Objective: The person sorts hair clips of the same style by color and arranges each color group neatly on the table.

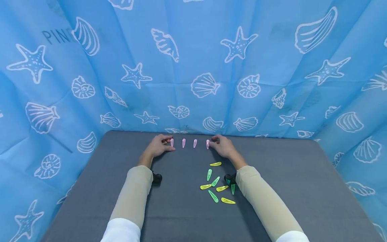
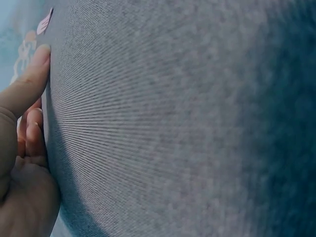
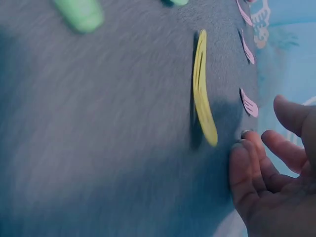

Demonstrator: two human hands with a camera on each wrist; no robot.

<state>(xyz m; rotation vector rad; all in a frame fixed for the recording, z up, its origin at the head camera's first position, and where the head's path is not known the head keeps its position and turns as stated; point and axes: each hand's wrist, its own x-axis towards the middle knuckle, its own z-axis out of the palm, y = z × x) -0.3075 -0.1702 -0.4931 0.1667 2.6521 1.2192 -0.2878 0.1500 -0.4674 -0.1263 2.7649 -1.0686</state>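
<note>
Several pink snap hair clips form a row near the far edge of the dark grey table. The left hand [image 1: 158,145] holds the leftmost pink clip [image 1: 172,142] between its index finger and thumb, one at each end. In the left wrist view that hand's thumb [image 2: 35,74] is extended, with a pink clip [image 2: 45,22] beyond its tip. At the row's other end, the right hand [image 1: 223,146] is beside the rightmost pink clip [image 1: 207,144]. Its fingers [image 3: 243,168] are loosely bent, its thumb apart, and nothing shows between them. Two pink clips [image 1: 183,143] lie between the hands.
Yellow and green hair clips lie scattered in front of the right hand, among them a yellow one [image 1: 215,164] and a green one [image 1: 213,196]. Some are partly under the right wrist's black camera [image 1: 230,178]. A blue shell-print curtain [image 1: 187,67] hangs behind the table [image 1: 181,208].
</note>
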